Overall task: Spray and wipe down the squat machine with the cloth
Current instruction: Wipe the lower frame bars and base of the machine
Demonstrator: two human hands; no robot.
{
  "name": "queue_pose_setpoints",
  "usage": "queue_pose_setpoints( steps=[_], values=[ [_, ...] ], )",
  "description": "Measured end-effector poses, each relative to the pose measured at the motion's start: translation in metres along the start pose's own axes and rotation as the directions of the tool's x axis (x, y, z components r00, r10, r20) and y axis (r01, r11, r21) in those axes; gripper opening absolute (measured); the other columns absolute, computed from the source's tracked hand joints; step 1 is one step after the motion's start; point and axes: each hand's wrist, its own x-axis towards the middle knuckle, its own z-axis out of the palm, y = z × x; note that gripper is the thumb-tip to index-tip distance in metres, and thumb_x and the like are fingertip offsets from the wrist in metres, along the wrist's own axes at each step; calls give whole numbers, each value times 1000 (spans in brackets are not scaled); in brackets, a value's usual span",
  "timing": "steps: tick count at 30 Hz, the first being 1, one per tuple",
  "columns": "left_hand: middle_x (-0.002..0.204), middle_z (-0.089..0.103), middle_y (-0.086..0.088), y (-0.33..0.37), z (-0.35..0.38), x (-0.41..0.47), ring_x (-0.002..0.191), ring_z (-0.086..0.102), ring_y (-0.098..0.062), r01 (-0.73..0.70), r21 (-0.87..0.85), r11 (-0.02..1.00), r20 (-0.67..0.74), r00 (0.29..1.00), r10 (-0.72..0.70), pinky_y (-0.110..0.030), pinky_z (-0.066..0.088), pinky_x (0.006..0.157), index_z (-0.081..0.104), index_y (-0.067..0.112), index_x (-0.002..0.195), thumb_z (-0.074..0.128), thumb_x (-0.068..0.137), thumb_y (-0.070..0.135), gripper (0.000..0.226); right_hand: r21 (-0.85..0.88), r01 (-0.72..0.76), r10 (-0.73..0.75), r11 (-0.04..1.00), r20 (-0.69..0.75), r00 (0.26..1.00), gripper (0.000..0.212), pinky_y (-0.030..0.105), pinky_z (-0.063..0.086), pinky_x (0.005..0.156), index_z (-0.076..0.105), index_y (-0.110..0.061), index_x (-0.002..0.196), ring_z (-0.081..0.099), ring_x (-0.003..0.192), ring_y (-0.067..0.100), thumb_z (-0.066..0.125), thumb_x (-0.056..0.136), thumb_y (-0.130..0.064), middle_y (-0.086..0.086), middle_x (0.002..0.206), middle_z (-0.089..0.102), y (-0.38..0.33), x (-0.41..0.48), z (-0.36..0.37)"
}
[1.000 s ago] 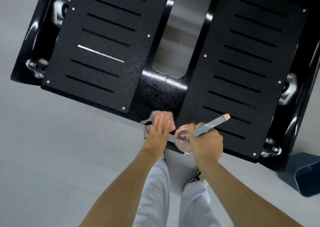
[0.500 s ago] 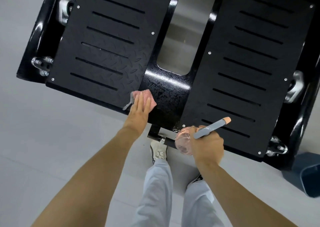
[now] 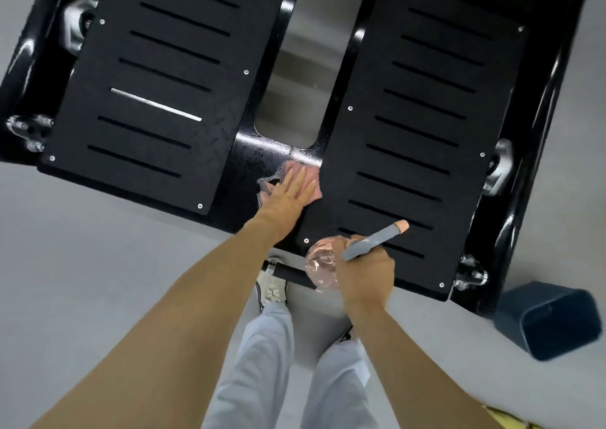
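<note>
Left hand [image 3: 287,194]: fingers [image 3: 303,181] straight and together, palm down, pressing the pink cloth [image 3: 315,190] flat onto the squat machine [image 3: 537,100]. No pinch or curl. A flat hand probably spreads the load so the whole pad of cloth drags, not one edge.

Cloth is under the fingers. A strip shows past the fingertips and along the index side, and a mesh corner sticks out on the little-finger side.

Contact patch is the glossy centre bridge [image 3: 244,163], directly under the fingers. Left footplate [image 3: 147,77] is off the little-finger side, right footplate [image 3: 423,140] just beside the index side. Fingertips sit just short of the cut-out edge.

Right hand [image 3: 365,276]: fingers curled round the spray bottle [image 3: 319,266], a firm wrap near the top. Clear body shows on the side toward the left hand. Grey nozzle [image 3: 373,240] pokes out past the knuckles, over the near corner of the right footplate. Trigger finger: cannot tell. The bottle is held low and close, likely so a respray needs no regrip and the wiping hand has room.

Judgement: this is the wipe step, on the centre section. Whether the slotted plates are done cannot be told. Slots and screw heads look likely to snag the mesh edge.

Blue bin [image 3: 551,323] is well apart from both hands.
</note>
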Motion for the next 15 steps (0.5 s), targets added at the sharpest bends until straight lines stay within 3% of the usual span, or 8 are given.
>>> queue_pose_setpoints(
  steps=[5, 7, 8, 9, 10, 11, 13, 15],
  values=[
    [155, -25, -15, 4, 1, -43, 144, -13, -36, -58, -96, 994, 264, 961, 82, -45, 30, 112, -13, 10, 150, 40, 83, -15, 89, 46, -13, 13, 999, 9, 1000, 32, 25, 41, 51, 51, -16, 61, 60, 59, 24, 60, 86, -33, 2, 62, 58, 3, 1, -29],
    [154, 11, -24, 0, -15, -54, 141, 20, -35, 15, -183, 983, 425, 903, 65, -39, 31, 112, 26, 2, 144, 44, 72, 0, 74, 63, -3, -1, 998, 63, 998, 31, 25, 41, 50, 52, -14, 61, 56, 56, 21, 61, 86, -30, 1, 61, 57, 3, 2, -44],
    [142, 37, -26, 0, -26, -61, 127, 44, -30, 95, -259, 961, 459, 887, 36, -30, 39, 103, 47, 4, 130, 47, 66, 9, 64, 90, -14, 2, 996, 128, 992, 28, 26, 42, 51, 54, -13, 62, 54, 56, 19, 63, 86, -27, 0, 60, 56, 2, 4, -51],
    [125, 56, -23, -3, -33, -64, 106, 59, -22, 54, -282, 958, 387, 920, 62, -20, 46, 86, 59, 4, 113, 48, 70, 14, 45, 118, -22, -2, 993, 204, 979, 24, 28, 44, 55, 57, -14, 64, 53, 57, 18, 65, 85, -22, -1, 60, 55, 1, 4, -57],
    [112, 65, -19, -7, -43, -67, 91, 64, -16, 130, -393, 910, 309, 951, -2, -13, 45, 72, 64, 4, 106, 51, 77, 12, 32, 144, -27, -13, 989, 268, 963, 18, 31, 47, 59, 61, -16, 67, 53, 59, 17, 67, 84, -20, -3, 60, 56, -2, 3, -63],
    [108, 69, -14, -8, -56, -68, 89, 65, -16, 216, -503, 837, 265, 960, -89, -9, 42, 67, 65, 4, 111, 51, 82, 4, 32, 151, -29, -20, 988, 313, 949, 13, 34, 50, 63, 64, -20, 70, 54, 60, 17, 68, 82, -19, -4, 62, 58, -4, 3, -67],
    [108, 70, -11, -9, -93, -70, 97, 65, -18, 237, -689, 685, 166, 971, -170, -8, 42, 74, 67, 4, 114, 49, 84, -8, 37, 175, 2, -68, 985, 375, 925, 6, 39, 57, 72, 69, -25, 76, 60, 64, 18, 70, 79, -19, -3, 70, 66, -11, -1, -79],
    [107, 69, -11, 0, -134, -66, 94, 63, -16, 193, -818, 541, 91, 974, -210, -15, 48, 78, 71, 4, 107, 50, 88, -7, 31, 266, 27, -138, 963, 408, 903, 5, 27, 58, 71, 71, -18, 81, 62, 67, 15, 70, 81, -12, 2, 78, 68, -20, -7, -98]
  ],
)
